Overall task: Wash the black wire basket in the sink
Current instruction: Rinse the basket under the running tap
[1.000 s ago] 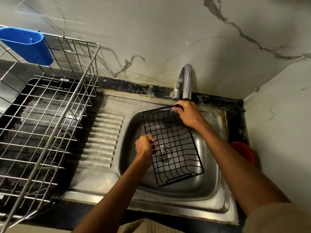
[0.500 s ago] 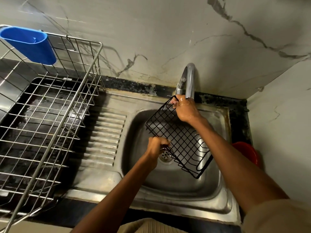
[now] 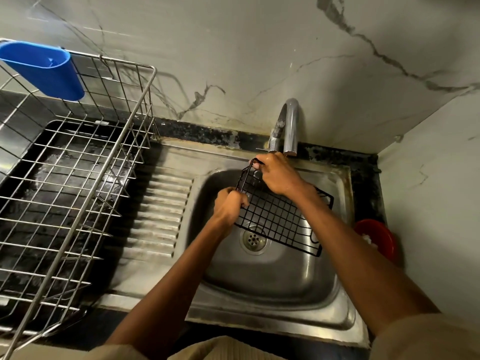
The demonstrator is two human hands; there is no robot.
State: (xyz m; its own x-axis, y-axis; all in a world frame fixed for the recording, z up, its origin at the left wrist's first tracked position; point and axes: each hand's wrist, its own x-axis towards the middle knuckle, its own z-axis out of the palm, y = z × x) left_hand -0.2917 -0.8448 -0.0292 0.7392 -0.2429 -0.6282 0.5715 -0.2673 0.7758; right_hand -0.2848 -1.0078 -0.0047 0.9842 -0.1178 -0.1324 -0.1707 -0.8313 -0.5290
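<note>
The black wire basket (image 3: 278, 216) hangs tilted over the steel sink (image 3: 272, 279), its grid bottom facing me. My left hand (image 3: 230, 205) grips the basket's left edge with curled fingers. My right hand (image 3: 279, 174) holds the far top corner of the basket, just under the spout of the chrome tap (image 3: 289, 126). My right forearm crosses over the basket's right side and hides part of it. The drain (image 3: 254, 240) shows below the basket's lower edge.
A steel wire dish rack (image 3: 78, 178) with a blue plastic cup holder (image 3: 44, 68) stands on the left, beside the ribbed drainboard (image 3: 158, 211). A red bowl (image 3: 376, 237) sits at the sink's right, against the marble wall.
The basket has turned clockwise and shifted right; its long side now runs toward the sink's right. My left hand moved up along the left edge, closer to my right hand.
</note>
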